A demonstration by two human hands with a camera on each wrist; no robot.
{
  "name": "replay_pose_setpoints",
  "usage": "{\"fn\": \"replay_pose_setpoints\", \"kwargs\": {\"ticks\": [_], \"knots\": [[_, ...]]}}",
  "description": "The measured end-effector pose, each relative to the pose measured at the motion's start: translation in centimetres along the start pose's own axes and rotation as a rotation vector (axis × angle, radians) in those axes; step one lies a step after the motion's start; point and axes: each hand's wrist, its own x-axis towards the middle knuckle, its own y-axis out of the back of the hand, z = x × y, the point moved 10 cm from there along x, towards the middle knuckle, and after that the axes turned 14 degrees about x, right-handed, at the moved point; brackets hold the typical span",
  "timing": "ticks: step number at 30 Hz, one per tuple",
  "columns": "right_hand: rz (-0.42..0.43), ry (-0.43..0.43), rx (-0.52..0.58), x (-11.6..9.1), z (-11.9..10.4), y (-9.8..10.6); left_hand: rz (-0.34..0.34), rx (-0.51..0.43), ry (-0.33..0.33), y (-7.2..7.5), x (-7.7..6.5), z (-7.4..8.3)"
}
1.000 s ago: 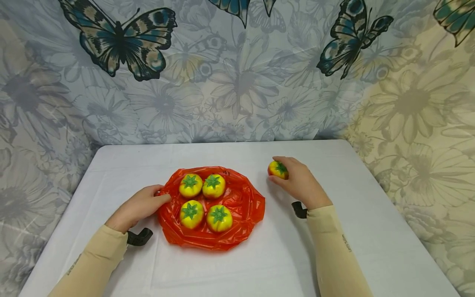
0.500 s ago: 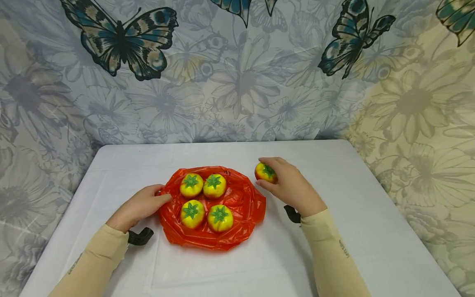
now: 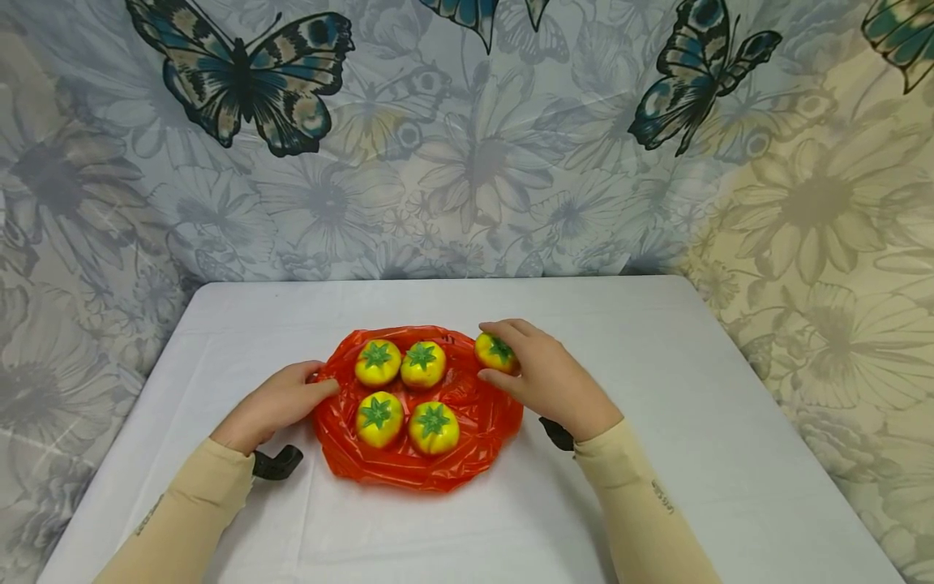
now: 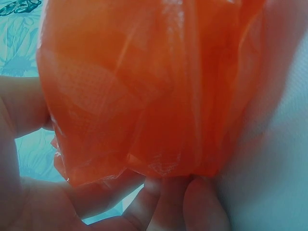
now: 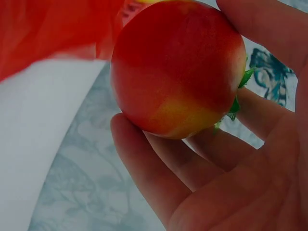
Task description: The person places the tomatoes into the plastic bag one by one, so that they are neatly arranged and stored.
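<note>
A red plastic bag (image 3: pixel 477 405) lies spread with its mouth facing up, and several yellow tomatoes with green star-shaped tops, such as one tomato (image 3: pixel 434 428), sit inside. My left hand (image 3: pixel 280 401) grips the bag's left rim, thumb over the edge and fingers behind the film (image 4: pixel 144 96). Over the bag's right back rim, my right hand (image 3: pixel 547 373) holds another tomato (image 3: pixel 496 353) between thumb and fingers. Seen from the right wrist, this tomato (image 5: pixel 178 67) has a red underside and a green leafy top turned toward the palm.
The bag rests on a table with a white cloth (image 3: pixel 409 535). Behind the table hangs a backdrop (image 3: pixel 467 186) printed with flowers and butterflies. Black wrist mounts (image 3: pixel 277 464) stick out below both hands.
My right hand has carried its tomato leftward, from beside the bag to over its right back rim. The left hand keeps its grip on the bag's left edge.
</note>
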Motion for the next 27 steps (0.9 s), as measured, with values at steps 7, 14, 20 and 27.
{"fn": "replay_pose_setpoints", "kwargs": {"ticks": [7,14,20,27], "knots": [[-0.041,0.031,0.013,0.0,-0.9,-1.6,0.0,0.006,0.003,0.0,0.0,0.1],[-0.079,0.045,0.003,0.2,-1.6,-3.0,0.003,0.009,-0.002,0.1,-0.1,0.1],[-0.102,0.035,0.008,0.2,-1.9,-3.9,0.0,0.008,0.002,0.1,0.0,0.1],[-0.118,0.027,-0.001,0.3,-1.9,-4.8,0.001,0.004,0.001,0.2,-0.1,0.1]]}}
